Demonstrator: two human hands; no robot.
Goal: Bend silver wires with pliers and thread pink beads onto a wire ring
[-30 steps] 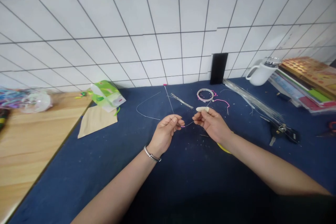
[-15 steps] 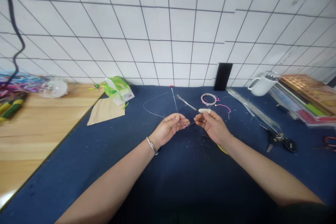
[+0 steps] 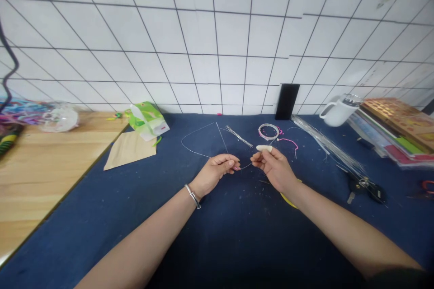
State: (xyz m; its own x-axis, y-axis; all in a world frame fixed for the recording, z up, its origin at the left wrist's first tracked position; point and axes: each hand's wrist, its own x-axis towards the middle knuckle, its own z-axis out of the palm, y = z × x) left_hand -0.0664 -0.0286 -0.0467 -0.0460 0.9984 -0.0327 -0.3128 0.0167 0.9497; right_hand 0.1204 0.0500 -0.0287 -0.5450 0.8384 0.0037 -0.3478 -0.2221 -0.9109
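A thin wire (image 3: 246, 166) spans the short gap between my two hands above the blue mat. My left hand (image 3: 220, 170), with a silver bangle at its wrist, pinches the wire, and a small pink bit shows at its fingertips. The wire's long tail curves out behind that hand to the left. My right hand (image 3: 271, 163) has its fingers closed on the wire's other side, with a whitish cover (image 3: 264, 148) on one finger. Behind the hands lie a bundle of short wires (image 3: 239, 136) and a ring-shaped coil (image 3: 268, 132) with pink bits.
On the right are a white mug (image 3: 340, 110), stacked books (image 3: 395, 131), long wires (image 3: 327, 142) and black-handled pliers (image 3: 368, 187). A black block (image 3: 287, 101) leans on the wall. A green packet (image 3: 146, 117) and beige paper (image 3: 130, 150) lie left.
My left hand has turned, its fingers closing more, and sits slightly lower and further left. The view has shifted a little. My right hand keeps its pinch.
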